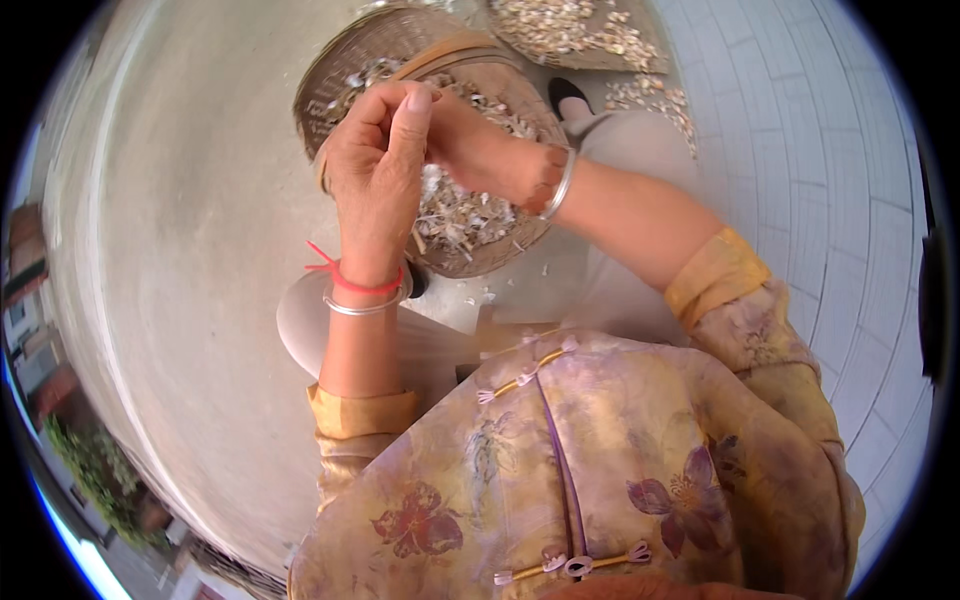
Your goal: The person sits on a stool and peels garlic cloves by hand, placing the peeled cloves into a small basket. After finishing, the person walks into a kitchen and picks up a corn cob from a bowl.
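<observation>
My left hand (375,142), with a red string and a silver bangle at its wrist, is raised with curled fingers and the thumb pointing up. My right hand (469,142), a silver bangle at its wrist, meets it at the fingertips. A tiny brown piece shows at the fingertips; which hand holds it is hidden. Both hands are above a woven basket (322,90) with a handle, which holds pale, papery skins and dry scraps (469,217).
A second woven tray (652,56) with many small pale cloves or bulbs stands at the top, and more lie spilled (664,105) beside it. My knees flank the basket. Grey tiles (810,172) cover the right, concrete floor (202,225) the left. Small flakes lie below the basket.
</observation>
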The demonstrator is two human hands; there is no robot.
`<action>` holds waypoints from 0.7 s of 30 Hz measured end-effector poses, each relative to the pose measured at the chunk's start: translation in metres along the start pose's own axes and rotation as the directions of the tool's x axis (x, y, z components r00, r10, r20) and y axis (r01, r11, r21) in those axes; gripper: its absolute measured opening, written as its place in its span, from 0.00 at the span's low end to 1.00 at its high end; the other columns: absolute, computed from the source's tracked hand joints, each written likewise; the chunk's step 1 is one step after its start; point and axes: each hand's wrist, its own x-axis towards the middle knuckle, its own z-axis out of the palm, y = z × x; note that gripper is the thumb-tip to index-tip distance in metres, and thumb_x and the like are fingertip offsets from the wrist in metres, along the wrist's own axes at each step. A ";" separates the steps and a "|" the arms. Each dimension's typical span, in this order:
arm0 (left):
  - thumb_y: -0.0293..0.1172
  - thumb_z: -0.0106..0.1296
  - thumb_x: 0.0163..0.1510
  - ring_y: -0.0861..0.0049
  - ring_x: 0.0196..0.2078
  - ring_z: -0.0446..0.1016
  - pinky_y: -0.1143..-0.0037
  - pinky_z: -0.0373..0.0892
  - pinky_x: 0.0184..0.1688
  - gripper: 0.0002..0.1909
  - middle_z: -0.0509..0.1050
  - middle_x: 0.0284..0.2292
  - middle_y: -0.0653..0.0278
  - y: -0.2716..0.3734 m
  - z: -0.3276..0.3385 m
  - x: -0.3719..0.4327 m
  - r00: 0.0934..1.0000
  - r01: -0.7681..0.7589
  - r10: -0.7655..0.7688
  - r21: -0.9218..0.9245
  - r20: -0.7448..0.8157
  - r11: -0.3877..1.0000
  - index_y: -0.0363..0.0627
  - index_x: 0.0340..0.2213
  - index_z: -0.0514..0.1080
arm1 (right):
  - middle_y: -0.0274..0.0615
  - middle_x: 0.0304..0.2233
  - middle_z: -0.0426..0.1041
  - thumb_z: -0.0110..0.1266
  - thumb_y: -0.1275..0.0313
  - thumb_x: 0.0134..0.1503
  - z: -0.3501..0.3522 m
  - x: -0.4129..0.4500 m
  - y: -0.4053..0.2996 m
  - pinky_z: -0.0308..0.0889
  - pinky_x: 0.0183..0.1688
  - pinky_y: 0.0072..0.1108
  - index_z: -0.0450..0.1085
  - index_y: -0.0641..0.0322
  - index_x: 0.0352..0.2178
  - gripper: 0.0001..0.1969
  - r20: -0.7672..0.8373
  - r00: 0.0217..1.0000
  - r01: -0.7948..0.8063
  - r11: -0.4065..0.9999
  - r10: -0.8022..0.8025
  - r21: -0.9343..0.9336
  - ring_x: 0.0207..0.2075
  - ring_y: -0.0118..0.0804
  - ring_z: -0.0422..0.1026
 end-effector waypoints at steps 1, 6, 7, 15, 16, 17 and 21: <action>0.36 0.47 0.60 0.89 0.25 0.62 0.85 0.59 0.28 0.13 0.68 0.22 0.73 0.005 0.019 0.002 0.987 -0.144 0.133 0.135 0.087 0.980 0.37 0.32 0.72 | 0.34 0.25 0.69 0.45 0.66 0.59 -0.003 -0.001 0.009 0.63 0.24 0.16 0.67 0.64 0.34 0.11 0.043 0.993 0.111 0.994 -0.112 0.004 0.21 0.22 0.64; 0.36 0.50 0.55 0.71 0.23 0.70 0.76 0.67 0.28 0.13 0.72 0.22 0.58 0.023 0.106 0.007 0.815 -0.498 0.408 0.136 0.412 0.856 0.38 0.36 0.72 | 0.34 0.22 0.67 0.46 0.62 0.59 0.000 0.007 -0.003 0.63 0.21 0.15 0.66 0.64 0.32 0.13 -0.119 0.992 -0.069 0.985 0.051 -0.156 0.18 0.23 0.64; 0.36 0.49 0.56 0.69 0.23 0.70 0.75 0.67 0.29 0.13 0.72 0.23 0.58 0.027 0.111 0.008 0.748 -0.606 0.527 0.090 0.404 0.790 0.38 0.36 0.72 | 0.34 0.22 0.67 0.45 0.62 0.59 0.000 0.006 -0.017 0.64 0.21 0.16 0.67 0.64 0.32 0.14 -0.127 0.980 -0.173 0.970 0.153 -0.169 0.18 0.23 0.64; 0.34 0.41 0.61 0.86 0.24 0.64 0.82 0.61 0.27 0.14 0.67 0.21 0.69 0.002 -0.001 0.005 0.937 -0.305 0.339 0.265 -0.091 0.915 0.37 0.29 0.71 | 0.31 0.31 0.67 0.47 0.64 0.60 -0.006 -0.025 -0.056 0.65 0.32 0.17 0.68 0.64 0.33 0.12 0.005 1.000 0.008 0.999 -0.009 0.045 0.28 0.22 0.65; 0.35 0.39 0.62 0.87 0.24 0.61 0.83 0.59 0.27 0.15 0.66 0.21 0.71 -0.006 -0.011 0.006 0.943 -0.235 0.293 0.314 -0.155 0.920 0.38 0.30 0.71 | 0.30 0.31 0.67 0.45 0.64 0.61 -0.006 -0.025 -0.057 0.65 0.33 0.17 0.68 0.63 0.39 0.13 0.010 1.000 0.028 0.999 -0.028 0.038 0.30 0.21 0.64; 0.35 0.39 0.62 0.87 0.24 0.61 0.83 0.59 0.27 0.15 0.66 0.21 0.71 -0.014 -0.018 0.005 0.941 -0.227 0.292 0.320 -0.173 0.920 0.38 0.30 0.71 | 0.30 0.32 0.67 0.44 0.63 0.62 -0.005 -0.024 -0.058 0.64 0.35 0.17 0.68 0.63 0.45 0.16 0.012 0.999 0.049 0.998 -0.049 0.029 0.32 0.20 0.63; 0.37 0.41 0.61 0.88 0.25 0.62 0.83 0.60 0.27 0.13 0.66 0.22 0.72 -0.025 -0.018 -0.002 0.997 -0.049 0.059 0.161 -0.059 0.986 0.39 0.32 0.69 | 0.30 0.33 0.67 0.44 0.63 0.62 -0.003 -0.023 -0.057 0.66 0.34 0.15 0.68 0.65 0.45 0.18 0.051 0.996 0.075 0.997 -0.074 -0.021 0.31 0.19 0.64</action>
